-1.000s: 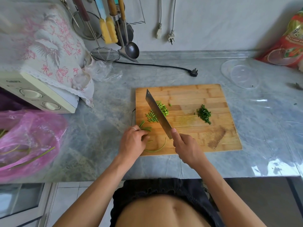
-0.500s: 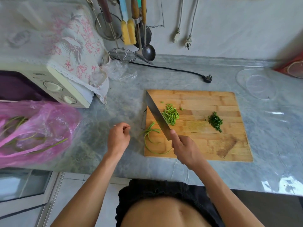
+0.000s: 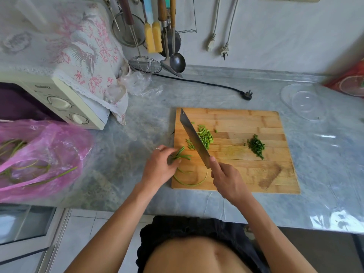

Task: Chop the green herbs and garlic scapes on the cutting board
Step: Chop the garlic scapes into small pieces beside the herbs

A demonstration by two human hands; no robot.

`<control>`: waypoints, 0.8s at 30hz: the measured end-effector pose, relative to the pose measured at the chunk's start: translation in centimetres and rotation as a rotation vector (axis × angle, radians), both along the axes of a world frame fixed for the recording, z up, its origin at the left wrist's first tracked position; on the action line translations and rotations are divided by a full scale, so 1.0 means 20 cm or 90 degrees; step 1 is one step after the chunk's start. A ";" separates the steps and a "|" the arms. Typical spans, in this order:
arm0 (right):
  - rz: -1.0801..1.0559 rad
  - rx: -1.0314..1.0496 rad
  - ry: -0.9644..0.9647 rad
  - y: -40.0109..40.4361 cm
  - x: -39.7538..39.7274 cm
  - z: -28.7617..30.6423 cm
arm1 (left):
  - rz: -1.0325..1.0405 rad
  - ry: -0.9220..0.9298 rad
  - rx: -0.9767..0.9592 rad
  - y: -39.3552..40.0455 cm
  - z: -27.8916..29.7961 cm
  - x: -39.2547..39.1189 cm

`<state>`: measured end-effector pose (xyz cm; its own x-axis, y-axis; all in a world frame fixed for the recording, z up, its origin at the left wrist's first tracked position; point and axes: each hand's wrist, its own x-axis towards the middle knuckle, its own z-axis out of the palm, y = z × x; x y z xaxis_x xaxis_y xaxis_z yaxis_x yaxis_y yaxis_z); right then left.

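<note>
A wooden cutting board [image 3: 246, 174] lies on the grey counter. On its left part sits a pile of chopped garlic scape pieces [image 3: 205, 135], and a small heap of chopped dark green herbs [image 3: 256, 147] lies in the middle right. My left hand [image 3: 160, 167] grips a bunch of garlic scapes [image 3: 181, 155] at the board's left edge; their long ends curl toward the board's front. My right hand [image 3: 226, 179] holds a cleaver [image 3: 194, 137], whose blade slants across the board just right of the bunch.
A pink plastic bag [image 3: 39, 158] with more scapes sits at the left. Behind it stands a microwave [image 3: 59, 99] under a floral cloth. Utensils [image 3: 167, 36] hang on the wall. A black plug [image 3: 246, 94] and a clear plastic lid [image 3: 303, 101] lie behind the board.
My left hand, off the board half a second ago, has come back and gripped the scape bunch. The cleaver has stayed in about the same place.
</note>
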<state>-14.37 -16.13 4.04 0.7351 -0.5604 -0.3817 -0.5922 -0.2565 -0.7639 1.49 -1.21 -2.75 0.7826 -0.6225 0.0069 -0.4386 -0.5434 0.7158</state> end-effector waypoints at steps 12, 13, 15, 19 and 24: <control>0.001 -0.054 0.026 0.02 -0.04 -0.03 | 0.010 -0.082 0.076 -0.06 -0.02 -0.03; 0.007 -0.051 0.029 0.02 -0.04 -0.03 | 0.002 -0.086 0.080 -0.06 -0.02 -0.03; 0.021 -0.052 0.034 0.02 -0.03 -0.03 | -0.010 -0.083 0.084 -0.07 -0.01 -0.02; 0.035 -0.047 0.039 0.01 -0.02 -0.03 | 0.015 -0.004 0.034 -0.07 -0.02 0.02; 0.036 -0.059 0.026 0.00 -0.03 -0.05 | 0.027 0.051 -0.012 -0.04 0.01 0.03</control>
